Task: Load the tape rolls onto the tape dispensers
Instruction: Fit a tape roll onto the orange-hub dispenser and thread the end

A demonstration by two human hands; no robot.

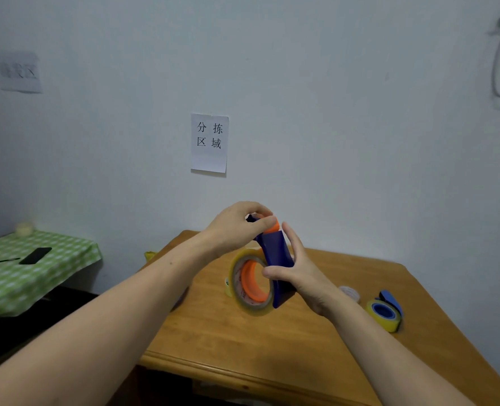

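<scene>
Head | left hand pinches tape dispenser top | right hand grips its blue body

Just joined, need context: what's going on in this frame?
A person holds a blue tape dispenser above the wooden table. The left hand pinches its top end, and the right hand grips its body. A clear tape roll sits on its orange hub. A second dispenser, loaded with a yellow roll, lies at right.
</scene>
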